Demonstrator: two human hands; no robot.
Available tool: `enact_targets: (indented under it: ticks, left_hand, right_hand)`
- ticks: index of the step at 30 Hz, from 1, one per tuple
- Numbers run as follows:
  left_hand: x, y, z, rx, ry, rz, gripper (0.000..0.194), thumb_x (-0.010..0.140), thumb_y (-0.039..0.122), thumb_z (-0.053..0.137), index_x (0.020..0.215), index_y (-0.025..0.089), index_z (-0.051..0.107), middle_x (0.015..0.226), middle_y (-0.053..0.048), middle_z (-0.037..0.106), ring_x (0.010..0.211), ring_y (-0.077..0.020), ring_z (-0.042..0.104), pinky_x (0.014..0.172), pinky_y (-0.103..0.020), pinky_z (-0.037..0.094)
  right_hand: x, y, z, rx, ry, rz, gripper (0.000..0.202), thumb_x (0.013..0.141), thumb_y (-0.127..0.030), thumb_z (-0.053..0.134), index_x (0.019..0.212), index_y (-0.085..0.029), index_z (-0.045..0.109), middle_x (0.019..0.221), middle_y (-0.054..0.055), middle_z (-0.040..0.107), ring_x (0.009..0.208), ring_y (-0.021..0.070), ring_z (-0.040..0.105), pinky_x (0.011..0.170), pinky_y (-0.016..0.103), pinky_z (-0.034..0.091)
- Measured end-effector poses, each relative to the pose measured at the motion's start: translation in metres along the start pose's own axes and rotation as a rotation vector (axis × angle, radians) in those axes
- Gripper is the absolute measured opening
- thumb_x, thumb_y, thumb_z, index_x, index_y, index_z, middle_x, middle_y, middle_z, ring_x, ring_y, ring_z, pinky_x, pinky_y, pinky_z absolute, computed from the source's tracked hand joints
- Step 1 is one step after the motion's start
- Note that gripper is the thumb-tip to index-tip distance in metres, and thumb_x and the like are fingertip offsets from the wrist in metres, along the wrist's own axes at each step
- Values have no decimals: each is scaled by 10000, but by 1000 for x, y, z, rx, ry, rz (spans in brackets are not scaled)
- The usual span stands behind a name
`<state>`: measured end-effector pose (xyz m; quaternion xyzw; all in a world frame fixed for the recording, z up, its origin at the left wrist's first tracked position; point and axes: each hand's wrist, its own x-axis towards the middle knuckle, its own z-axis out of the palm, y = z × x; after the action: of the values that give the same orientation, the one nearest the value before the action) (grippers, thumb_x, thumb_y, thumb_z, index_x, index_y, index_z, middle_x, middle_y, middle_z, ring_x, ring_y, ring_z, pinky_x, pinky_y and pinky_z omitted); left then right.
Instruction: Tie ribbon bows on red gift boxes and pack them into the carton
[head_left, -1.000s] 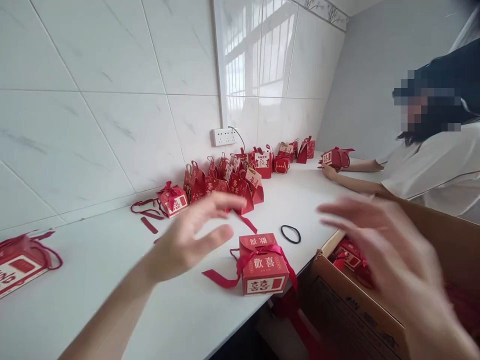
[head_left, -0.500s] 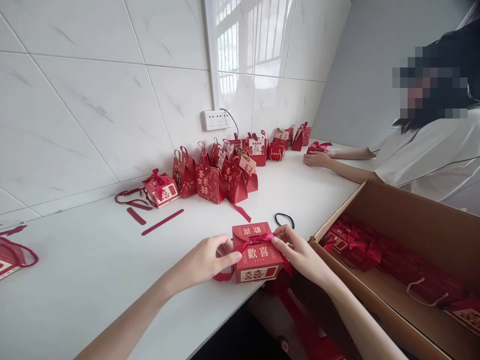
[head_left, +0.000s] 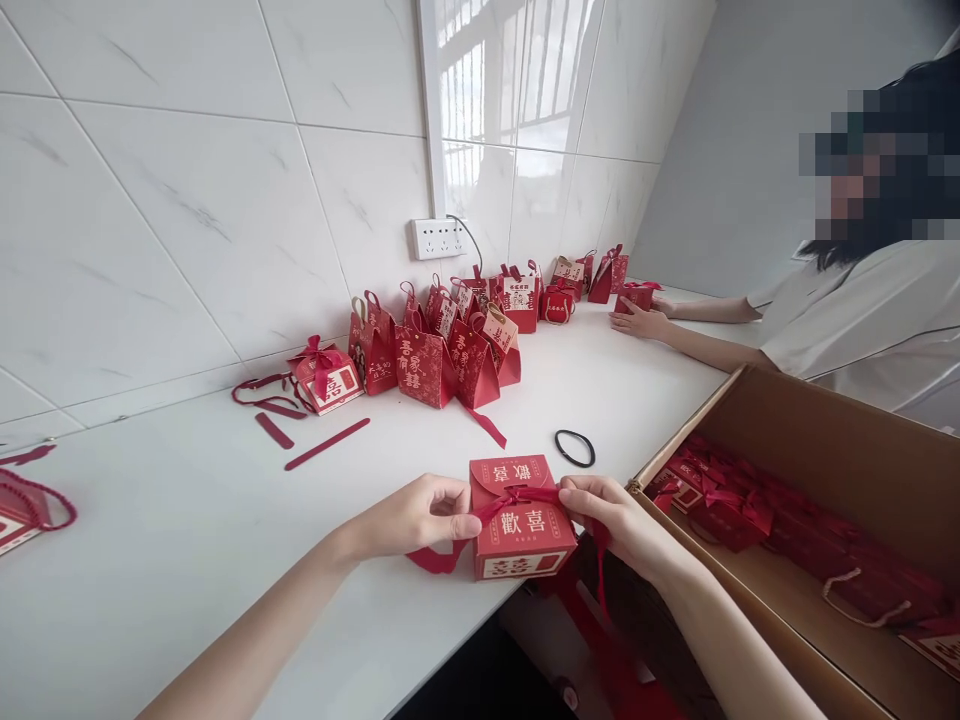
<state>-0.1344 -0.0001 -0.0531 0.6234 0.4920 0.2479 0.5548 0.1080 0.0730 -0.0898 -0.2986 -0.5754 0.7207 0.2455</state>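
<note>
A red gift box [head_left: 523,525] with gold and white Chinese characters sits at the front edge of the white table. Across its top runs a red ribbon [head_left: 517,494], crossed or knotted near the middle. At the box's left side my left hand [head_left: 431,515] is closed, thumb and fingers pinching one end of the ribbon. My right hand [head_left: 611,515] pinches the other end at the box's right side. Loose ribbon hangs down from both hands, on the left lying on the table and on the right dropping past the edge.
Several finished-looking red gift boxes [head_left: 424,365] stand along the tiled wall. A black hair tie [head_left: 574,448] and red strips [head_left: 328,444] lie on the table. An open cardboard box [head_left: 847,400] holding red boxes is at right. Beyond it, another person's hands [head_left: 641,318] touch a red box.
My hands have drawn the ribbon tighter across the box, the right hand moving slightly outward. The view has shifted a little. The other person's hands stay at their box.
</note>
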Motion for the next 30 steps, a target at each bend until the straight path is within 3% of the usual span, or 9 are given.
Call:
enact_targets:
  ticks: [3, 6, 14, 18, 22, 24, 26, 30]
  left_hand:
    - [4, -8, -1, -186, -91, 47, 459, 740, 507, 640, 605, 165, 365, 649, 40, 418, 603, -73, 356, 531, -207, 251]
    - [7, -17, -2, -290, -100, 91, 477, 721, 490, 673, 587, 158, 360, 672, 25, 447, 627, -76, 385, 548, -204, 265]
    - [11, -31, -7, -284, -98, 141, 415, 750, 435, 655, 587, 155, 395, 661, 20, 473, 632, -84, 422, 584, -213, 315]
    - [8, -18, -7, -227, -72, 76, 367, 761, 398, 622, 583, 163, 403, 626, 10, 527, 606, -95, 468, 580, -225, 342]
    - [-2, 8, -6, 20, 8, -74, 272, 791, 408, 561, 703, 173, 454, 592, 34, 533, 552, -96, 466, 560, -231, 342]
    - [-10, 21, -5, 146, 74, -112, 271, 764, 401, 598, 875, 190, 470, 671, 39, 570, 575, -99, 473, 562, -225, 342]
    - [-18, 30, -3, 256, 129, -117, 392, 723, 384, 644, 1017, 218, 446, 794, 24, 612, 648, -119, 517, 598, -230, 367]
    - [-29, 41, 4, 440, 179, -86, 256, 781, 375, 564, 992, 238, 517, 844, 20, 632, 712, -146, 557, 627, -243, 387]
  right_hand:
    - [2, 9, 0, 148, -4, 38, 474, 703, -482, 680, 538, -178, 355, 534, -55, 343, 498, 64, 286, 494, 222, 209]
    - [4, 15, 0, 247, -11, 40, 484, 674, -478, 706, 521, -175, 361, 514, -56, 345, 478, 61, 293, 486, 219, 204]
    - [10, 15, -3, 240, -76, -6, 476, 680, -432, 716, 514, -173, 353, 514, -59, 337, 477, 53, 283, 482, 218, 194]
    - [4, 3, -12, -55, -86, -5, 449, 757, -513, 632, 579, -178, 391, 512, -59, 375, 486, 64, 304, 497, 223, 217]
    - [-12, -24, -14, -409, -59, -25, 414, 818, -552, 536, 674, -168, 484, 543, -53, 392, 519, 79, 319, 513, 232, 239]
    - [-17, -38, -8, -486, -54, -61, 416, 825, -554, 516, 678, -166, 498, 582, -42, 405, 556, 88, 332, 532, 235, 257]
    - [-18, -47, -1, -519, -57, -101, 413, 829, -546, 509, 663, -167, 499, 625, -29, 434, 592, 96, 357, 557, 235, 285]
    - [-12, -52, 12, -510, -76, -85, 402, 831, -556, 483, 702, -177, 526, 676, -15, 489, 631, 115, 415, 584, 240, 326]
